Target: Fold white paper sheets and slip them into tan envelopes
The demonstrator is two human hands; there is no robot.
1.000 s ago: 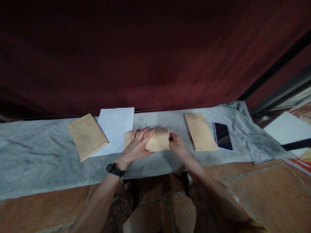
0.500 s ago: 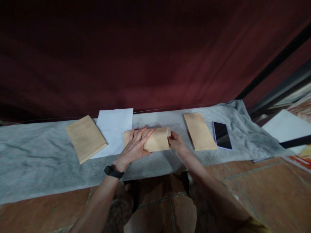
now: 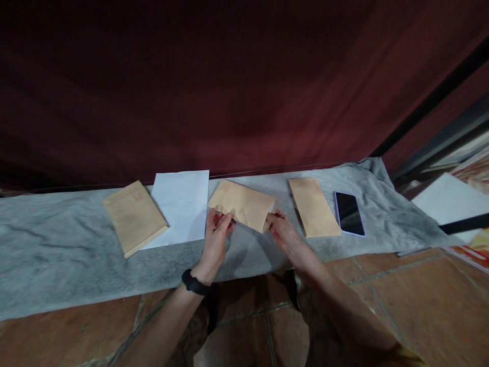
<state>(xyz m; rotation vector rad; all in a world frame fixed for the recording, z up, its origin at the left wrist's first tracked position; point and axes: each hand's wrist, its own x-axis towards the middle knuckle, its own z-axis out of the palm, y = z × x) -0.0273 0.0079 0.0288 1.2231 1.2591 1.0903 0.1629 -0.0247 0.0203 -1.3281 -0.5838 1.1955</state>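
A brown paper envelope [image 3: 244,201] is tilted over the grey cloth, its right end open with a strip of white paper showing inside. My right hand [image 3: 281,228] pinches that open end at its lower corner. My left hand [image 3: 218,229], with a black band on the wrist, has its fingers curled at the envelope's lower left edge, the fingertips partly hidden. Faint red print shows at the envelope's upper left. Just left of it lies a white sheet of paper [image 3: 185,204].
On the far left, a second brown envelope [image 3: 135,219] overlaps the white sheet. Right of my hands lie another brown envelope [image 3: 315,208] and a phone [image 3: 350,214] with a pale purple edge. The grey cloth [image 3: 57,255] covers a narrow surface before a dark red curtain [image 3: 244,102].
My left hand has slid off the top of the envelope to its lower edge. The envelope has turned, its left end swinging away from me. My right hand keeps its grip at the open end.
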